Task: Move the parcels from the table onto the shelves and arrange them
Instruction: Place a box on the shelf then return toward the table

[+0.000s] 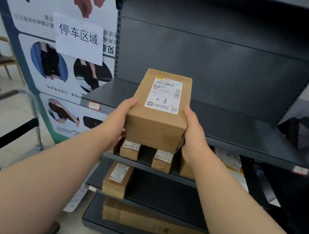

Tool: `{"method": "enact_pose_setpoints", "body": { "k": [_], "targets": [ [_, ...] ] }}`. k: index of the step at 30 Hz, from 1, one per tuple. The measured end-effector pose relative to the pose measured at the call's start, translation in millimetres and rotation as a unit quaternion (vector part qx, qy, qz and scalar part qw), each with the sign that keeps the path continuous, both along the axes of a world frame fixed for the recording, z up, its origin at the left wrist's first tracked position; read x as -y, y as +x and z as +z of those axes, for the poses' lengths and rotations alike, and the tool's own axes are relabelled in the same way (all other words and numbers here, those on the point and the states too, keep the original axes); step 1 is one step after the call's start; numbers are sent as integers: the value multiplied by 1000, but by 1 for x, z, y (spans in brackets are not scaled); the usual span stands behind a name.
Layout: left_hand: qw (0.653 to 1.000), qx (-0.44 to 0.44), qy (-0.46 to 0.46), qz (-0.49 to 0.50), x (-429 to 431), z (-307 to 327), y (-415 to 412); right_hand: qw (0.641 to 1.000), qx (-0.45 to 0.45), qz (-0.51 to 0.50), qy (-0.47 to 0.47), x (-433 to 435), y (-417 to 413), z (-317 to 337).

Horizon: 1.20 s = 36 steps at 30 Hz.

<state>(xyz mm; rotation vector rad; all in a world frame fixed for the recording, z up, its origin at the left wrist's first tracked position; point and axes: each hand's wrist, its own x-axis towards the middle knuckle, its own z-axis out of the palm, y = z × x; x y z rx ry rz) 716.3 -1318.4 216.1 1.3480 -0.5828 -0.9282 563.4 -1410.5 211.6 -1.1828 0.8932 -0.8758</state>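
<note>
Plain brown rectangular cardboard parcel (pixel 156 117), smooth white shipping label (pixel 164 94) stuck on top, is up in the air right at the front edge of the dark grey matte metal shelf (pixel 239 131). The left hand (pixel 117 122) grips its left side and the right hand (pixel 195 136) grips the right, thumbs on the top edges. Underneath, smaller brown cardboard boxes (pixel 129 149) stand on a lower tier, and a long flat carton (pixel 153 218) lies at the bottom.

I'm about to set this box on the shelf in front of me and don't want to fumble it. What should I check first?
1. Left hand grips the parcel at one side: ok.
2. Right hand grips the opposite side: ok.
3. Bare space on the shelf ahead: ok.
4. Shipping label faces up: ok.
5. Parcel underside clears the shelf's front edge: cannot tell.
</note>
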Motion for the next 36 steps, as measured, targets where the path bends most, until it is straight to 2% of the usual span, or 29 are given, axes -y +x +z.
{"method": "enact_pose_setpoints", "body": {
  "k": [6,12,19,24,32,34,36],
  "targets": [
    [998,19,17,51,59,12,60,1000,-3,14,6,64,67,14],
    [998,44,35,42,101,8,112,999,-17,1,29,97,116,13],
    [998,-5,45,36,126,2,173,998,-40,4,39,121,177,4],
    [999,-4,37,8,139,0,211,998,-50,17,30,133,217,-6],
    [994,18,85,-64,145,-15,240,995,-81,-9,52,137,237,-27],
    [994,69,62,-65,147,-14,244,995,-96,-8,37,137,236,-25],
    [981,175,31,-72,150,-13,250,993,-113,-12,-7,136,232,-18]
  ]
}}
